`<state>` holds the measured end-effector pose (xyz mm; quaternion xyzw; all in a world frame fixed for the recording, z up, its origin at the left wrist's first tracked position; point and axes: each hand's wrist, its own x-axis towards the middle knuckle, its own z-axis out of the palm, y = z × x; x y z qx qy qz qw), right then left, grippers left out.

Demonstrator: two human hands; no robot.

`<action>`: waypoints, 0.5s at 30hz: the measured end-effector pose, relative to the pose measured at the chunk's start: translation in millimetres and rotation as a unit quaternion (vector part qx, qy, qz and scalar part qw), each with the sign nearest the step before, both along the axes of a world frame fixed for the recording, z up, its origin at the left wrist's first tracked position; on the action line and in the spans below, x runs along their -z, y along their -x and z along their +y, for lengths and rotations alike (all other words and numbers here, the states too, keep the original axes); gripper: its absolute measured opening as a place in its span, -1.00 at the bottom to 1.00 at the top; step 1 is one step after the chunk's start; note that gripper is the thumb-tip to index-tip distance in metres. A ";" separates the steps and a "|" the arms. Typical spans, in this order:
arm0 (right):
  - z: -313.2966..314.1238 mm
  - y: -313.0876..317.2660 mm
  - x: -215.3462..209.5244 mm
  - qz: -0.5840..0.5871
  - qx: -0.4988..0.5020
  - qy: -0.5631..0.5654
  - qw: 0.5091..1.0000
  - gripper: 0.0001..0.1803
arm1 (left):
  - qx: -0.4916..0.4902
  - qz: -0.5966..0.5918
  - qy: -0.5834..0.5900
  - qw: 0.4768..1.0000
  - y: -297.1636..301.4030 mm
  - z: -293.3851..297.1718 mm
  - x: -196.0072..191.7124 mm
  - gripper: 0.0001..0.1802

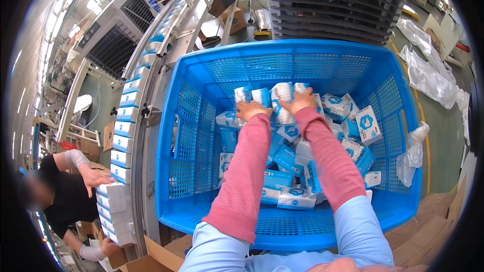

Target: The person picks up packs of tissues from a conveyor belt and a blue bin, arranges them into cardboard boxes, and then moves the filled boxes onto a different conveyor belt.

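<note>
Both my arms reach into a large blue plastic basket (pixel 290 238) heaped with white-and-blue soft packs that look like tissue packs. My left hand (pixel 252 110) is closed on two small tissue packs (pixel 260 95) standing side by side near the far wall of the basket. Just right of it, my right hand (pixel 301 103) grips a tissue pack (pixel 282 95), thumb across its face, with another pack's top behind the fingers. The far sides of these packs and some fingertips are hidden. Below my forearms, more packs (pixel 296 199) lie jumbled at various angles.
Left of the basket runs a conveyor (pixel 145 171) carrying a row of tissue packs (pixel 122 143). Beside it, a co-worker's hands (pixel 94 177) hold a stack of packs (pixel 115 214). Cardboard (pixel 151 258) lies at the lower left. A grey louvred machine (pixel 333 5) stands behind the basket.
</note>
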<state>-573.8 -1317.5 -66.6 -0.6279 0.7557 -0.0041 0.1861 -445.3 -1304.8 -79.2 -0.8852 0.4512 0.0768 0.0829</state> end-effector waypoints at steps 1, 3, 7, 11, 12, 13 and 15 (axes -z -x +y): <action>1.4 -11.4 2.5 0.041 -0.023 -0.007 0.999 -0.22 | 0.018 -0.027 -0.017 0.999 -2.2 -2.2 -4.1 -0.31; 7.6 -31.0 9.4 0.105 -0.065 -0.012 0.992 -0.23 | 0.042 -0.072 -0.039 0.996 -4.4 -4.2 3.4 -0.31; 4.7 -10.5 32.3 -0.002 -0.144 0.002 0.990 -0.26 | 0.028 -0.061 -0.037 0.997 8.6 8.3 17.5 -0.34; -26.8 107.6 89.0 -0.121 -0.041 0.368 0.921 -0.39 | 0.050 -0.047 0.000 0.998 11.2 8.6 19.7 -0.32; -33.6 139.7 114.0 -0.083 -0.020 0.365 0.927 -0.41 | 0.075 -0.041 0.021 0.996 18.2 9.2 22.5 -0.32; -25.5 120.4 103.5 -0.231 -0.017 0.156 0.960 -0.33 | 0.058 -0.039 0.026 0.997 5.4 15.1 29.2 -0.32; -19.2 117.8 119.4 -0.330 -0.032 -0.002 0.943 -0.32 | 0.051 -0.036 0.047 0.997 8.3 17.5 31.5 -0.33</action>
